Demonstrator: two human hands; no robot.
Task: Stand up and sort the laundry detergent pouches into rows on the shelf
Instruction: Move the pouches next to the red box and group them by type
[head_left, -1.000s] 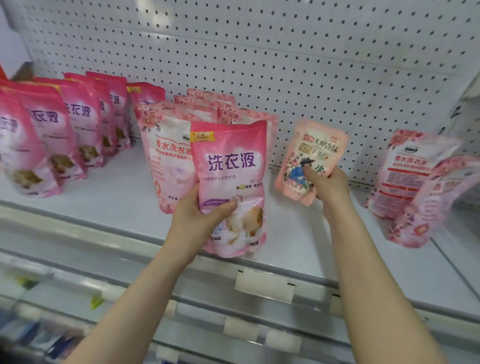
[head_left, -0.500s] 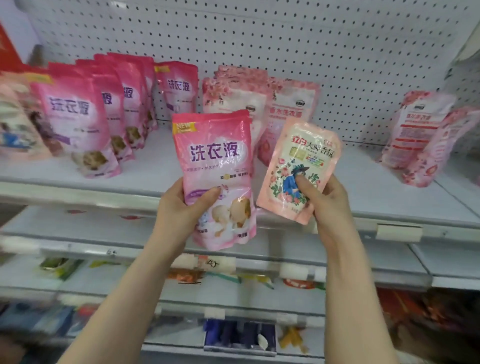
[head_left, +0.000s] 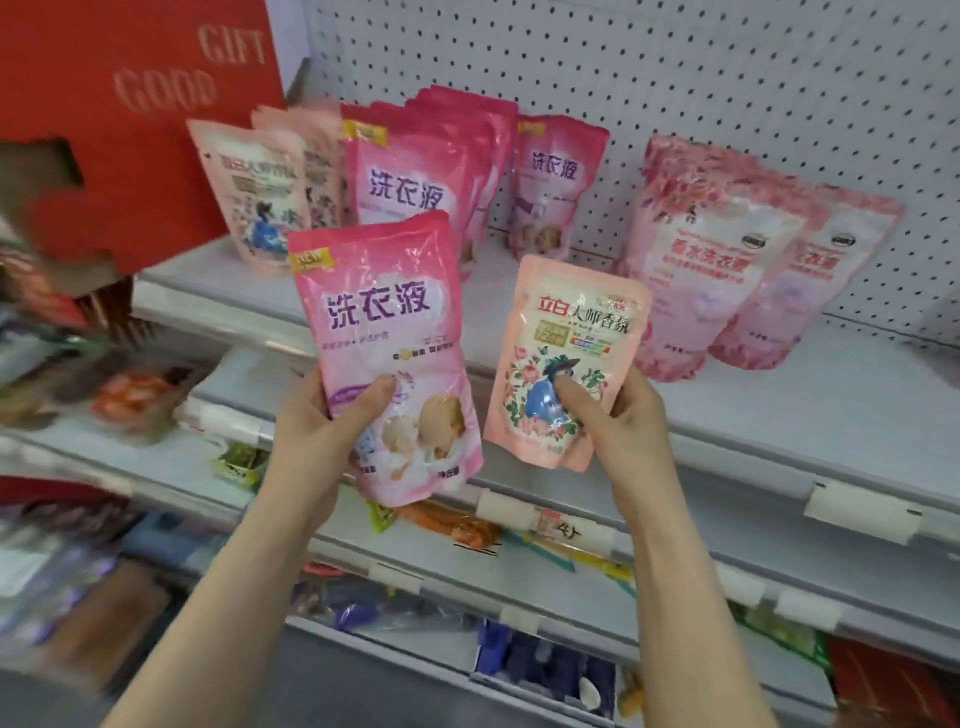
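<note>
- Compared with half a second ago, the view is sitting further left. A red gift box (head_left: 130, 130) is now filling the upper left corner, and the two pouches at the far right of the shelf (head_left: 779, 415) are no longer showing.
- Both hands are still holding their pouches, below and right of the red gift box, in front of the shelf edge.
- The left hand (head_left: 327, 421) is gripping the large pink pouch (head_left: 384, 332) near its bottom, thumb pressing on the front and fingers curling behind.
- The right hand (head_left: 623, 426) is pinching the small peach pouch (head_left: 566, 343) likewise. The two are hanging upright just beside each other, no longer overlapping.
- Held: two pouches, one per hand.
- Standing just right of the red gift box: two peach pouches (head_left: 249, 192), one behind the other.
- Further right: a row of deep pink pouches (head_left: 405, 176), at least three. The rear ones are overlapping too closely to count.
- Beyond that: one lone deep pink pouch (head_left: 556, 182).
- Farthest from the box: two floral pale pouches (head_left: 711, 249) leaning side by side.
</note>
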